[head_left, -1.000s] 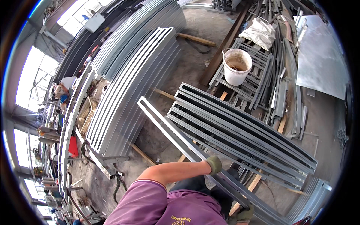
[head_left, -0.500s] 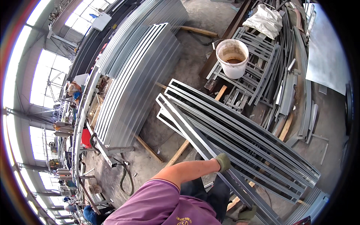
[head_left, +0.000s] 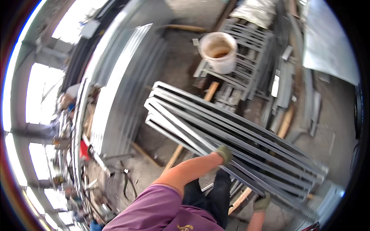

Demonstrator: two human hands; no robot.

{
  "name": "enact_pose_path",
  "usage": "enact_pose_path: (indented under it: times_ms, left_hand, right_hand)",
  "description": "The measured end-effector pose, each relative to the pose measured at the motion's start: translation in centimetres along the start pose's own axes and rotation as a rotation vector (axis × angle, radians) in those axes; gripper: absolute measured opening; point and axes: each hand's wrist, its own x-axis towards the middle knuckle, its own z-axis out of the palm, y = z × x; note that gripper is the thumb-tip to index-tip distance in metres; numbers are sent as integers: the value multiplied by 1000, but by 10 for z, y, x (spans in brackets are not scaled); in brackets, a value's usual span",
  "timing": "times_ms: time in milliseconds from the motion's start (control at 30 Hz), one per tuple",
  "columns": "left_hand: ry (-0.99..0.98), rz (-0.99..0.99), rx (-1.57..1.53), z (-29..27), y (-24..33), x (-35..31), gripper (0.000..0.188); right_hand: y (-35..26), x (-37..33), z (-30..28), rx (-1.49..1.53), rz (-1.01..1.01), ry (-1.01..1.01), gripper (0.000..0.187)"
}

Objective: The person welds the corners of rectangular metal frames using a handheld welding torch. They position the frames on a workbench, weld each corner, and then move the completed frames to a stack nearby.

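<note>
The long metal frame (head_left: 181, 122) slants against the near side of the frame stack (head_left: 231, 116); the left hand (head_left: 224, 154), nearer the stack, has fingers curled around this frame (the right hand's (head_left: 261, 203) closure, I cannot tell).

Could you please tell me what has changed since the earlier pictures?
The frame's far end has swung right, from left of the stack to over it; whether they touch, I cannot tell. The left hand and right hand both keep their grip on it. The bucket and white bag stay put.
</note>
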Motion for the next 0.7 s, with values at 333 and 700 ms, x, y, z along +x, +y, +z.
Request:
enact_pose_path:
  times_ms: [333, 700]
  left_hand:
    - [365, -327, -517, 44, 8, -70, 39]
    - [-69, -630, -743, 171, 7, -274, 36]
  right_hand:
    - [-35, 92, 40, -125, 86, 281, 21]
    - [-16, 180, 61, -42, 176, 323, 26]
